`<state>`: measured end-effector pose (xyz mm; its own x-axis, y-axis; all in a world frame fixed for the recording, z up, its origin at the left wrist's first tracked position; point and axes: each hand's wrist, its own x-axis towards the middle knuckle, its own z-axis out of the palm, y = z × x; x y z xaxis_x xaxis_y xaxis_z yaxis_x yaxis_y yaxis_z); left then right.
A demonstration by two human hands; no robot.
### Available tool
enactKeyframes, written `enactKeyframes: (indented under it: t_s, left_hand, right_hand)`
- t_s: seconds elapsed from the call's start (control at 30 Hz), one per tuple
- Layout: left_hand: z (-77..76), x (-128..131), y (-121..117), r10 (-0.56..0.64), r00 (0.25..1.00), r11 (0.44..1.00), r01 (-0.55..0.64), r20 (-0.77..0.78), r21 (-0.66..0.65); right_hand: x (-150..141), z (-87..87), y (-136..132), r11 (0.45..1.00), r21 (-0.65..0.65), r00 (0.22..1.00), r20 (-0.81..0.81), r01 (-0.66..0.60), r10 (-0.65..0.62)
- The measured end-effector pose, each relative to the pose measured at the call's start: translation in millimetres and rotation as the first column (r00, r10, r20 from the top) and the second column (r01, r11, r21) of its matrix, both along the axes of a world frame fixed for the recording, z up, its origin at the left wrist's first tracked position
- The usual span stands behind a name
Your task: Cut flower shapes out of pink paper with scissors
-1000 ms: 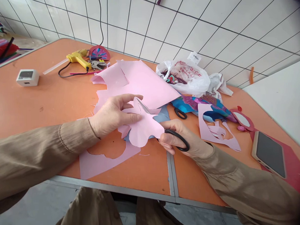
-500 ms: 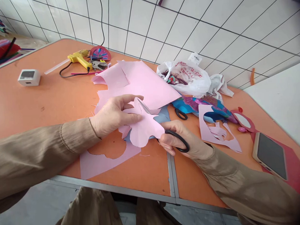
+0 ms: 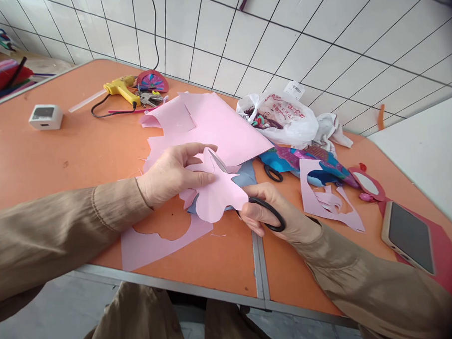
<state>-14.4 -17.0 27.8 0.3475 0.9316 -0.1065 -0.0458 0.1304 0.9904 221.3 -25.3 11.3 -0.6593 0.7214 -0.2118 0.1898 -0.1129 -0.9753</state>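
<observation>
A pink paper cutout (image 3: 219, 197) with a wavy, petal-like edge is pinched between the thumb and fingers of my left hand (image 3: 176, 174). My right hand (image 3: 275, 212) is closed round the black handle of a pair of scissors (image 3: 267, 210). One metal blade shows above the paper near its top; the rest of the scissors lies hidden behind the cutout. Beneath my hands is a pink offcut (image 3: 154, 250) with a curved hole, near the table's front edge. A large pink sheet (image 3: 216, 125) lies just beyond my left hand, and some blue material (image 3: 244, 174) shows under the cutout.
A yellow glue gun (image 3: 121, 90) and a white box (image 3: 46, 117) lie at the back left. A plastic bag (image 3: 283, 118) stands by the wall. On the right are another black handle (image 3: 273, 173), pink scraps (image 3: 309, 198), a small mirror (image 3: 366, 182) and a phone (image 3: 408, 236).
Both hands, the cutout and the scissors keep practically the same position. The whole view has shifted very slightly.
</observation>
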Motion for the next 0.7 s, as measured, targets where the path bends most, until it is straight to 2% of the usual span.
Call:
enactKeyframes:
  t_s: [0.7]
  left_hand:
    - [-1.6, 0.5, 0.2, 0.008, 1.0, 1.0, -0.008, 0.027, -0.005]
  right_hand:
    - [-1.3, 0.1, -1.8, 1.0, -0.018, 1.0, -0.003, 0.018, -0.018]
